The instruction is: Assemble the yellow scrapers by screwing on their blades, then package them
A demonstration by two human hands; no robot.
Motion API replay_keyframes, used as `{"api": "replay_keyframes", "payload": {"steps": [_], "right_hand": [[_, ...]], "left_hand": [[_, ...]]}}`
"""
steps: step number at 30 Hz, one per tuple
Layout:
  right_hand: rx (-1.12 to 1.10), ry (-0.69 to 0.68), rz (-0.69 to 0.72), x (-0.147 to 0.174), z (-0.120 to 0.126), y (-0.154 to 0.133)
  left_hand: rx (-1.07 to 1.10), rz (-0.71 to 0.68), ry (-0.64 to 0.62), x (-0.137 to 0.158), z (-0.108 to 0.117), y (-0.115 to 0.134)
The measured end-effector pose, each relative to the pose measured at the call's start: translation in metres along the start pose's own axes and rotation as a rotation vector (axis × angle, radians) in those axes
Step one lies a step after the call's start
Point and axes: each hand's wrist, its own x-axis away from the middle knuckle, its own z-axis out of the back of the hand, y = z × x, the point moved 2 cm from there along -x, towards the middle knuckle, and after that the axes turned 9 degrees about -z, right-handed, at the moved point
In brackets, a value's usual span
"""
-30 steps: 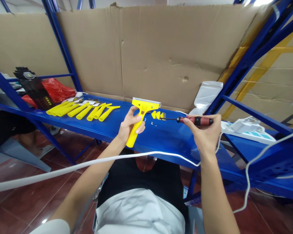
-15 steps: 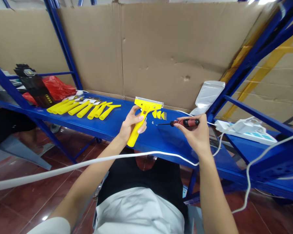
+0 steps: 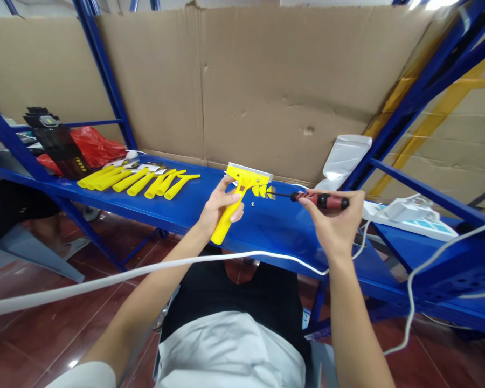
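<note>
My left hand is closed around the handle of a yellow scraper, whose wide head with a metal edge points away from me. In my right hand is a screwdriver with a red and black handle, its thin shaft pointing left toward the scraper head. Small yellow pieces lie on the blue shelf just behind the shaft's end. A few tiny screws rest on the shelf between the two hands. Whether the screwdriver tip touches anything, I cannot tell.
Several yellow scraper handles lie in a row at the left, beside a black box and a red bag. A white power strip sits at the right. One white cable crosses in front of the blue shelf.
My right hand has moved the screwdriver to the right and slightly up, away from the tiny screws. The scraper in my left hand has shifted slightly, its head a little to the right.
</note>
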Motion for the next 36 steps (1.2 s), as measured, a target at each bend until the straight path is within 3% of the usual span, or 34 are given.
{"api": "replay_keyframes", "payload": {"steps": [7, 11, 14, 18, 26, 36], "right_hand": [[-0.162, 0.301, 0.128, -0.001, 0.002, -0.018], [-0.192, 0.339, 0.177, -0.003, 0.004, -0.021], [-0.192, 0.345, 0.211, -0.005, 0.005, -0.017], [-0.217, 0.287, 0.291, -0.007, 0.004, -0.010], [-0.202, 0.021, 0.281, -0.001, 0.000, -0.006], [-0.206, -0.108, 0.306, 0.001, -0.004, -0.009]], "left_hand": [[-0.008, 0.202, -0.019, -0.009, 0.002, -0.012], [0.013, 0.380, -0.035, -0.009, 0.003, -0.020], [0.020, 0.428, -0.052, -0.007, 0.003, -0.023], [0.018, 0.445, -0.068, -0.006, 0.004, -0.026], [0.011, 0.465, -0.093, -0.007, 0.007, -0.029], [0.013, 0.504, -0.108, -0.005, 0.005, -0.024]]}}
